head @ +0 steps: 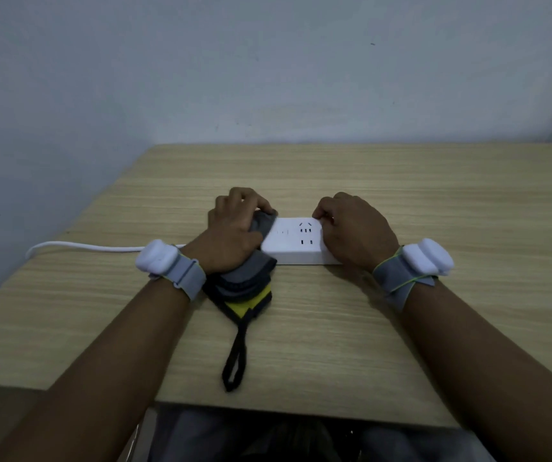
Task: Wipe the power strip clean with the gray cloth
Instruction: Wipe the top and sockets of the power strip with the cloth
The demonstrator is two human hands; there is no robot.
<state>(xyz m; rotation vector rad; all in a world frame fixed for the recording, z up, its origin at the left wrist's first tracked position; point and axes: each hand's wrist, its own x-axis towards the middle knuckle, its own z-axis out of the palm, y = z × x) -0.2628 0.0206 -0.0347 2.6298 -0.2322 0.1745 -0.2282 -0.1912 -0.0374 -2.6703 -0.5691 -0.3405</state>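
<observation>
- Head view, the key relation: the power strip (296, 241) lies flat on the counter (434, 211) with its long axis running left to right, roughly parallel to the near edge. The two hands sit at its opposite ends.
- The left hand (234, 228) grips the gray cloth (251, 278), fingers curled round it, and presses it onto the strip's left end. The bare white top with its sockets lies to the right of this hand, between the two hands.
- The right hand (351, 228) holds the strip's right end, fingers curled over the far edge, and seems to pin it to the counter.
- Judgement: the left hand is the one placed to wipe, and the stroke would run rightward along the long axis toward the right hand, which would then have to shift to free that end.
- The cloth bunches under the left wrist. A yellow patch shows on it, and a black loop strap (234, 361) trails toward the near edge.
- A white cord (84, 246) leaves the strip's left end and runs off over the counter's left side.
- Each wrist wears a gray band with a white unit, left (157, 260) and right (429, 256).
- The counter is pale wood grain, set into a corner of plain bluish walls (267, 78) under dim light.
</observation>
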